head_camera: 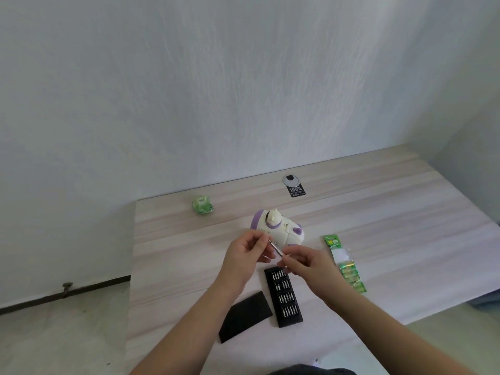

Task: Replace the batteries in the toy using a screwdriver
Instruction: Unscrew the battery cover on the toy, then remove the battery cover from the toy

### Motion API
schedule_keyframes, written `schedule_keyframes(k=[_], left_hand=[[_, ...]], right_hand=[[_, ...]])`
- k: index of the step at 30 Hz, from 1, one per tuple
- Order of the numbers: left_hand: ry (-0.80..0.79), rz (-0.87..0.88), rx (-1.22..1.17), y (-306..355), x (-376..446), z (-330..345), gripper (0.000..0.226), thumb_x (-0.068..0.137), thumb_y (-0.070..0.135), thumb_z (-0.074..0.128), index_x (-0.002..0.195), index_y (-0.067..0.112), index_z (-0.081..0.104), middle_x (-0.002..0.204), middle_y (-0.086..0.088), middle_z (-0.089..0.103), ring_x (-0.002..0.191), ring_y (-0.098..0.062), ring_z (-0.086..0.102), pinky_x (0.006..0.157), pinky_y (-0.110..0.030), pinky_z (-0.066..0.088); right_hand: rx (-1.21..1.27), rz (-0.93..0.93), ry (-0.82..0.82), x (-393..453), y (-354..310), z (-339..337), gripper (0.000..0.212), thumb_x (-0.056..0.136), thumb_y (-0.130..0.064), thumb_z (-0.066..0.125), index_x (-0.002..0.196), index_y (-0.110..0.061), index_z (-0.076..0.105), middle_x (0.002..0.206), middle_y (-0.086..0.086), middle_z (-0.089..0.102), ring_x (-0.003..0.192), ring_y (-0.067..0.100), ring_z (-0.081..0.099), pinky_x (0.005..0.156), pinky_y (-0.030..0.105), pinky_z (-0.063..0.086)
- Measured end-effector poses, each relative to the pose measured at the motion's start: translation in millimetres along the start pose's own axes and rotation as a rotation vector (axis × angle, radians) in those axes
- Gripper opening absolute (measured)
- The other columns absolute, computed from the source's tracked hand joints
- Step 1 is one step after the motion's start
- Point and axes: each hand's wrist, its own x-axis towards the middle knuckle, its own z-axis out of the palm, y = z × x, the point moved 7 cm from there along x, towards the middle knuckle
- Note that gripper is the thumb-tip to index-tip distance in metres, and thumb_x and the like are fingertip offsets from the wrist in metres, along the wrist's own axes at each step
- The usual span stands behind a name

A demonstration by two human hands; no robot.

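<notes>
A white and purple toy (278, 229) stands on the pale wood table (378, 212), just beyond my hands. A thin silver screwdriver (276, 248) is held in the air between both hands, slanting down to the right. My left hand (244, 259) pinches its upper end and my right hand (311, 263) grips its lower end. Below them lies an open black bit case (284, 297) with several rows of silver bits. A green pack of batteries (345, 262) lies to the right of my right hand.
The case's black lid (244, 316) lies left of the bit case. A small green round object (202, 205) sits at the table's far left. A round grommet with a black label (293, 185) is at the back edge by the wall. The floor lies to the left.
</notes>
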Motion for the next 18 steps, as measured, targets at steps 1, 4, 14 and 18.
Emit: schedule_keyframes(k=[1, 4, 14, 18], left_hand=[[-0.006, -0.007, 0.019, -3, -1, 2, 0.014, 0.099, 0.012, 0.053, 0.092, 0.005, 0.063, 0.073, -0.007, 0.068, 0.070, -0.019, 0.067, 0.067, -0.028, 0.055], [0.078, -0.017, 0.051, -17, -2, 0, 0.015, 0.099, 0.014, 0.053, 0.092, 0.006, 0.064, 0.072, -0.006, 0.066, 0.067, -0.017, 0.064, 0.064, -0.028, 0.053], [0.063, -0.119, 0.399, -90, -6, 23, 0.011, 0.091, 0.021, 0.065, 0.081, 0.025, 0.065, 0.071, 0.007, 0.067, 0.068, -0.010, 0.064, 0.068, -0.028, 0.055], [0.012, -0.164, 0.597, -114, -5, 39, 0.012, 0.092, 0.025, 0.062, 0.082, 0.029, 0.065, 0.078, 0.010, 0.068, 0.076, -0.010, 0.064, 0.077, -0.027, 0.051]], right_hand=[[-0.039, -0.009, 0.005, -1, 3, 1, 0.012, 0.093, -0.017, 0.062, 0.103, -0.020, 0.069, 0.086, -0.002, 0.076, 0.079, 0.006, 0.069, 0.074, 0.017, 0.048], [-0.167, 0.003, 0.017, -5, 17, 1, 0.012, 0.095, -0.020, 0.058, 0.096, -0.027, 0.069, 0.085, -0.009, 0.075, 0.081, 0.005, 0.069, 0.078, 0.018, 0.051], [-0.250, 0.272, 0.258, -9, 109, -57, 0.012, 0.094, -0.025, 0.061, 0.097, -0.020, 0.071, 0.075, -0.007, 0.061, 0.065, 0.005, 0.050, 0.057, 0.019, 0.037], [-0.436, 0.330, 0.195, 7, 134, -74, 0.017, 0.092, -0.029, 0.062, 0.101, -0.017, 0.070, 0.083, -0.004, 0.068, 0.077, 0.011, 0.062, 0.065, 0.023, 0.047]])
